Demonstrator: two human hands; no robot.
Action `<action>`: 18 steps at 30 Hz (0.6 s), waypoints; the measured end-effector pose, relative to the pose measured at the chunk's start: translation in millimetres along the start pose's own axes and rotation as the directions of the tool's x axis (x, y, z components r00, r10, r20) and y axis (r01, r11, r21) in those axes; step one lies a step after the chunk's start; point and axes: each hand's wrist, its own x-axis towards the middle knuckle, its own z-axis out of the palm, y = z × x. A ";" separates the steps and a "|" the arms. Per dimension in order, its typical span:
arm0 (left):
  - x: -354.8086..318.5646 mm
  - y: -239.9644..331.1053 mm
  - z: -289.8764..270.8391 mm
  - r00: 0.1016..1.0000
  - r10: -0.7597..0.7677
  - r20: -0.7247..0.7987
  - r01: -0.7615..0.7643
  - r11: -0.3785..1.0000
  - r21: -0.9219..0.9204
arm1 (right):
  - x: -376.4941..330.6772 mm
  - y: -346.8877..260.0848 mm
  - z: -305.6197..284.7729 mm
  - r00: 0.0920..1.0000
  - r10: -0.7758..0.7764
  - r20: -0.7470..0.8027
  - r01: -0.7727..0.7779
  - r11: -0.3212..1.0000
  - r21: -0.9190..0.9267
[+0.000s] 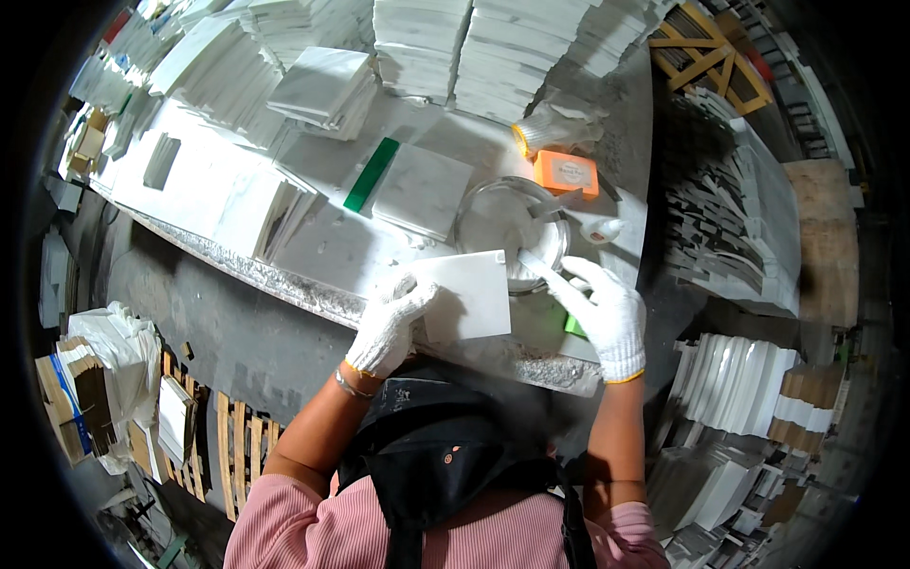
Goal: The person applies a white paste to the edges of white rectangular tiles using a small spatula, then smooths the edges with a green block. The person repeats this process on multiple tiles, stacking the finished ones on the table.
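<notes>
Above the pale, dusty workbench (322, 251), a white rectangular tile (479, 303) sits in the white-gloved left hand (391, 322), near a round clear bowl (459, 223); the white-gloved right hand (607, 318) pinches a slim white stick (542, 266) over it. The one-sided grip could let the tile tip.
</notes>
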 end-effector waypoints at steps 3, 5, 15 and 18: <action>0.1 -1.5 0.2 0.999 0.020 -0.028 -0.020 1.000 -0.009 | 6.3 -2.1 6.3 0.994 -0.058 0.093 0.058 0.998 -0.004; 0.6 -0.7 2.9 0.999 0.015 -0.048 -0.016 1.000 -0.026 | 8.6 8.1 11.5 0.993 -0.084 0.078 0.072 0.987 0.145; 1.2 -5.1 -1.9 0.999 0.037 -0.029 -0.038 0.999 -0.008 | 30.0 12.8 16.1 0.981 0.134 0.141 -0.183 0.876 0.445; 0.1 -2.8 0.0 0.999 0.025 -0.033 -0.026 0.999 -0.021 | 30.3 11.1 16.2 0.963 0.188 0.192 -0.263 0.806 0.531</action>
